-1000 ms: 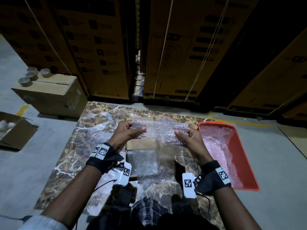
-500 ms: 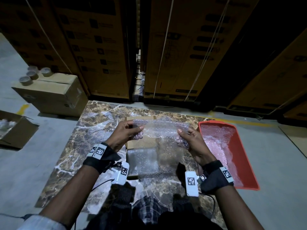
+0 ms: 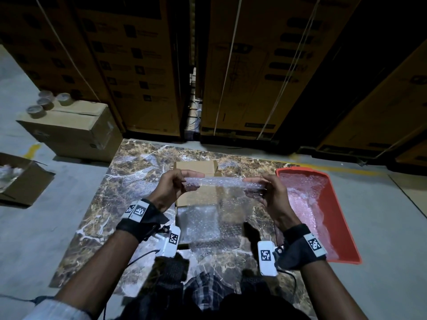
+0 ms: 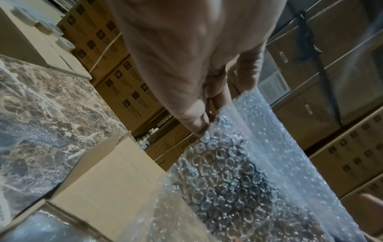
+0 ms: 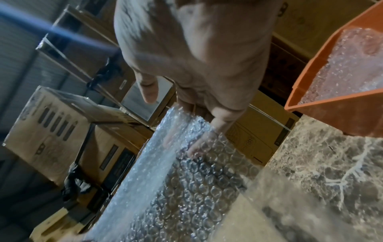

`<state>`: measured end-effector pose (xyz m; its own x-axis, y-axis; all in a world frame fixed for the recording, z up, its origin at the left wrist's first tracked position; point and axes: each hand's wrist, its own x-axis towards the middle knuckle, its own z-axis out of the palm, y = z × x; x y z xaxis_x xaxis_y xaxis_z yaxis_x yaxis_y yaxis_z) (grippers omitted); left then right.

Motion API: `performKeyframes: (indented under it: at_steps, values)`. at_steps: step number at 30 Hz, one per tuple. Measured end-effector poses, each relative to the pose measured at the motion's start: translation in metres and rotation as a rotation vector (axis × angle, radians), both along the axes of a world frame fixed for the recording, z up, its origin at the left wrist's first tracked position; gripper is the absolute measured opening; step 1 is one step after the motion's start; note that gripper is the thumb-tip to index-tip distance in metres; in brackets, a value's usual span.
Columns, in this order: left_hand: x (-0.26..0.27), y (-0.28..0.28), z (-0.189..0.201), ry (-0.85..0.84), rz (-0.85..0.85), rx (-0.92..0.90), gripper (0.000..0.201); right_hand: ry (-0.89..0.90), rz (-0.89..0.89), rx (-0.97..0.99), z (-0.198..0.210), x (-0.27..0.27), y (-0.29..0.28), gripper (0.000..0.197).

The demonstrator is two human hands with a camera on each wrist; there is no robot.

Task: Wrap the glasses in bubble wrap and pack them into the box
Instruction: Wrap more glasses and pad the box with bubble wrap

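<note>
The left hand and the right hand each pinch one end of a bubble wrap roll, held up in the air. It hangs over the open box on the stone worktop. A red tray sits to the right.

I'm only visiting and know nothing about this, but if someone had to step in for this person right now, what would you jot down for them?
Left hand: pinching the left end of the bubble wrap roll.
Right hand: pinching its right end. The roll is held up over the small cardboard box, with a loose tail of wrap hanging down toward the marble slab.
Whether glasses are inside the roll can't be seen through the wrap.
Red tray on the right holds more bubble wrap.
Done: the sheet looks mostly rolled.
Left: likely finish rolling the tail, then put the bundle into the box.
</note>
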<state>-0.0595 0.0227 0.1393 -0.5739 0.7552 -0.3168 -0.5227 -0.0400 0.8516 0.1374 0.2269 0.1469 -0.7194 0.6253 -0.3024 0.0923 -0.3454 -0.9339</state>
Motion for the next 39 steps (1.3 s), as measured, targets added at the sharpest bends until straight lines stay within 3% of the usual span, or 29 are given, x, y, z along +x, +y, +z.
performKeyframes:
  at_steps: [3, 6, 10, 12, 17, 19, 22, 24, 26, 28, 34, 39]
  values:
    - [0.001, 0.000, -0.002, 0.012, 0.003, -0.011, 0.035, -0.091, 0.019, 0.114, -0.003, -0.002, 0.000, 0.046]
    - [0.002, 0.001, -0.004, 0.045, 0.010, -0.040, 0.047, -0.116, 0.006, 0.152, -0.006, -0.001, -0.002, 0.037]
    - [0.004, 0.005, -0.010, 0.261, 0.057, -0.086, 0.029, -0.054, 0.036, 0.181, -0.008, -0.001, -0.002, 0.018]
    - [0.005, 0.005, -0.012, 0.336, 0.087, -0.089, 0.037, -0.034, 0.036, 0.210, -0.010, -0.001, -0.002, 0.027]
    - [0.006, 0.006, -0.012, 0.277, 0.038, -0.114, 0.066, -0.024, -0.015, 0.217, -0.013, -0.001, -0.001, 0.059]
    - [0.008, 0.007, -0.015, 0.264, -0.052, -0.154, 0.060, -0.028, -0.005, 0.225, -0.011, -0.001, -0.002, 0.060]
    - [0.013, 0.008, -0.019, 0.290, -0.078, -0.239, 0.035, -0.031, 0.004, 0.244, -0.006, -0.001, -0.006, 0.044]
    - [0.015, 0.008, -0.021, 0.297, -0.069, -0.246, 0.022, -0.052, -0.019, 0.168, -0.008, -0.001, -0.005, 0.059]
    - [0.015, 0.008, -0.022, 0.300, -0.052, -0.239, 0.025, -0.086, -0.009, 0.070, -0.013, -0.001, -0.001, 0.095]
    - [0.013, 0.009, -0.022, 0.309, -0.042, -0.241, 0.032, -0.091, 0.037, 0.019, -0.016, 0.002, 0.000, 0.105]
    - [0.011, 0.007, -0.020, 0.345, -0.033, -0.240, 0.021, -0.164, 0.014, 0.033, -0.024, 0.003, 0.002, 0.080]
    - [0.008, 0.004, -0.021, 0.366, -0.088, -0.225, 0.017, -0.098, 0.046, 0.060, -0.022, 0.004, 0.003, 0.028]
